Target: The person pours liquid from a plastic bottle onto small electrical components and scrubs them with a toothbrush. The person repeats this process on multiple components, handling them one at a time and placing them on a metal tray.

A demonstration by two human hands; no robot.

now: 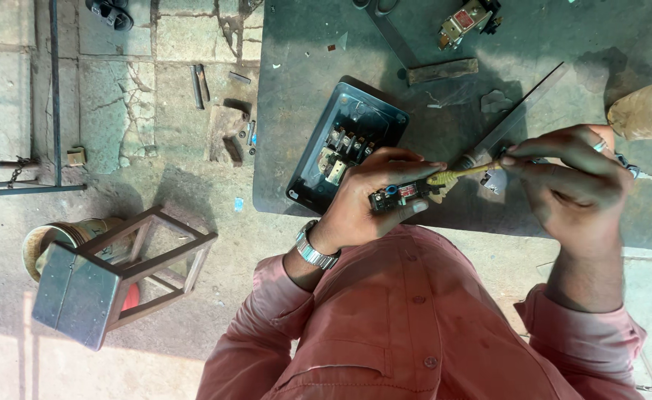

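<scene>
Small electrical part (398, 195) in left hand (374, 200): black body, blue button, red patch. Screwdriver (465, 172) in right hand (574, 181): yellow translucent handle, amber tint. Silver ring on right hand, silver metal watch band (315, 252) on left wrist. Shirt (407, 326) salmon-pink, plain, matching buttons. Open switch box (344, 144) black, cream and metallic parts inside. Workbench top (444, 96) dark grey-green, scuffed. Far component (465, 21) tan with red label. Floor (141, 111) grey stone, cracked. Stool (122, 274) at left: brown frame, grey metal seat, red showing under it.
</scene>
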